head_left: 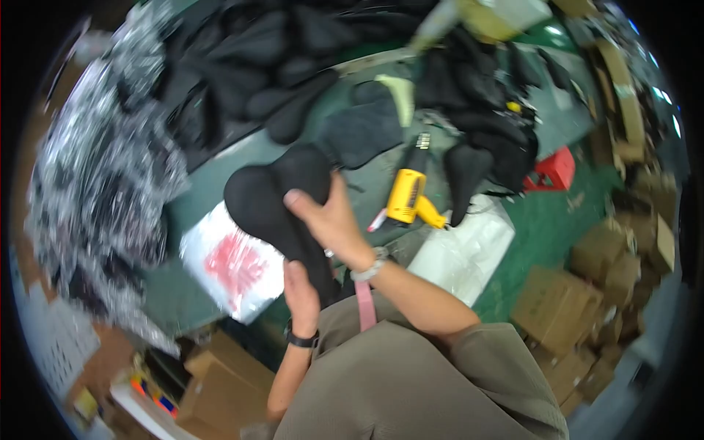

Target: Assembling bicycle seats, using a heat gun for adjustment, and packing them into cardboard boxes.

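A black bicycle saddle cover (257, 194), with two broad rounded lobes and a narrow nose, is tilted above the table in front of me. My right hand (328, 220) grips its right side, thumb lying across the top and the other fingers hidden beneath. Lower down, my left hand (301, 297) is closed against the side of the narrow nose; its fingers are partly hidden behind it. Beneath the cover lies a shiny white plastic packet (231, 264) with a red print. A yellow and black heat gun (407, 194) rests to the right of my right hand.
Several black saddle covers (293, 103) are heaped at the back. Clear plastic bags (110, 169) pile up at the left. A white bag (469, 253) lies right of my forearm, with a red plastic piece (554, 170) beyond. Cardboard boxes (561, 308) stand at the right.
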`<state>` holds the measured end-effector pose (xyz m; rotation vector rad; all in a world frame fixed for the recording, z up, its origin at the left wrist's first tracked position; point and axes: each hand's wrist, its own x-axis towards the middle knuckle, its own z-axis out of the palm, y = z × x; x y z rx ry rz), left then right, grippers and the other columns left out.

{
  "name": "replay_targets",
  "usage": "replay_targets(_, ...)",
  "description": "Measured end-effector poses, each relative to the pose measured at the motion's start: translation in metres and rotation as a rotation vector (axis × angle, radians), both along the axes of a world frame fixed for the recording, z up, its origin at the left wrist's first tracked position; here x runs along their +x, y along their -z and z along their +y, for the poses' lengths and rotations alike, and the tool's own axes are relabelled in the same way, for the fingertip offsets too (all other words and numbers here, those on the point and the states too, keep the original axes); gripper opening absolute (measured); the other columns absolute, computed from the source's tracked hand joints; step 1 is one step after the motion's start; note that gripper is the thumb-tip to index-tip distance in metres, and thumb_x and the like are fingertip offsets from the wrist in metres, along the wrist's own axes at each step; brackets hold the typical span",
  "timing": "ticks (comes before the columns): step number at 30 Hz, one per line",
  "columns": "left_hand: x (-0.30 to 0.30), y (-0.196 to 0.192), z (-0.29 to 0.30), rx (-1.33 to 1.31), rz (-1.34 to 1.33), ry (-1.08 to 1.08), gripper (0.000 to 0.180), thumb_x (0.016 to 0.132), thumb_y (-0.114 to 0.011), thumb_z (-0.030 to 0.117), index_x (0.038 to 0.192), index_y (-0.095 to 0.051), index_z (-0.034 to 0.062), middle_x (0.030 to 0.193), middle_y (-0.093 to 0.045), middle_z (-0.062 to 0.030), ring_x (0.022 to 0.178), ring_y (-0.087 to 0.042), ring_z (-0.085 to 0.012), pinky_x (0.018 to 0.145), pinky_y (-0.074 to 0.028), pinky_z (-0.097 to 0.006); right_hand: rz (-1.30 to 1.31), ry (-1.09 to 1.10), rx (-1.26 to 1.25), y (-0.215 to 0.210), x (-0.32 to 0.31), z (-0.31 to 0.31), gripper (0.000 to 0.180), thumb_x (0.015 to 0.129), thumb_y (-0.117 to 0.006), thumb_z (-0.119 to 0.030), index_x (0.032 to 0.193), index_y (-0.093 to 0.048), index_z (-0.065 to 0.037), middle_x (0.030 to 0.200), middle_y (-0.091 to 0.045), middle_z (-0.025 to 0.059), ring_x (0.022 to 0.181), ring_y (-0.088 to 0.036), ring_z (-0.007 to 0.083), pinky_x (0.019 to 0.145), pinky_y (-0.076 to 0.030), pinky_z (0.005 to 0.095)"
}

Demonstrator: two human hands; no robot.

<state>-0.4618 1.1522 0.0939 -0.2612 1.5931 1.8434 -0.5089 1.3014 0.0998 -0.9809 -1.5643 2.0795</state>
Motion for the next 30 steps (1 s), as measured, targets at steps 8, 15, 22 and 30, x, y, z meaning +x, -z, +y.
replay_targets(8, 0.022, -0.001, 0.024, -0.073, -0.134, 0.233, 0.059, 0.106, -0.028, 0.05, 0.111, -0.055, -0.0021, 0.085, -0.067, -0.0135, 0.066, -0.064, -0.0196, 0.061, -0.052, -0.03, -0.074, 0.114, -0.02, 0.035, 0.08, 0.016, 0.092, 0.083, -0.077, -0.027, 0.146, -0.021, 0.008, 0.134, -0.05, 0.0249, 0.125, -0.052, 0.0307, 0.107, -0.04, 0.036)
replay_targets(15, 0.013, 0.002, 0.069, -0.113, -0.149, 0.38, 0.052, 0.106, -0.034, 0.045, 0.107, -0.058, -0.0022, 0.083, -0.067, -0.0129, 0.063, -0.064, -0.0175, 0.059, -0.053, -0.028, -0.055, 0.164, -0.36, 0.03, 0.116, 0.041, 0.085, 0.088, -0.074, -0.026, 0.148, -0.023, 0.005, 0.128, -0.055, 0.02, 0.114, -0.057, 0.0223, 0.097, -0.047, 0.0329)
replay_targets(22, 0.01, 0.01, 0.115, -0.105, -0.289, 0.486, 0.061, 0.105, -0.029, 0.054, 0.111, -0.058, 0.0, 0.085, -0.067, -0.0106, 0.066, -0.065, -0.0182, 0.063, -0.054, -0.028, -0.088, 0.15, -0.457, 0.04, 0.139, 0.076, 0.082, 0.088, -0.074, -0.026, 0.147, -0.025, 0.002, 0.108, -0.062, 0.0149, 0.085, -0.063, 0.0163, 0.065, -0.052, 0.0268)
replay_targets(30, -0.005, 0.009, 0.114, -0.209, 0.004, 0.594, 0.056, 0.106, -0.037, 0.045, 0.119, -0.056, -0.0064, 0.103, -0.065, -0.0112, 0.088, -0.061, -0.0154, 0.079, -0.049, -0.027, 0.038, 0.205, -0.378, 0.036, 0.118, 0.079, 0.085, 0.09, -0.071, -0.023, 0.152, -0.017, -0.001, 0.108, -0.062, 0.0134, 0.087, -0.062, 0.0129, 0.07, -0.052, 0.0248)
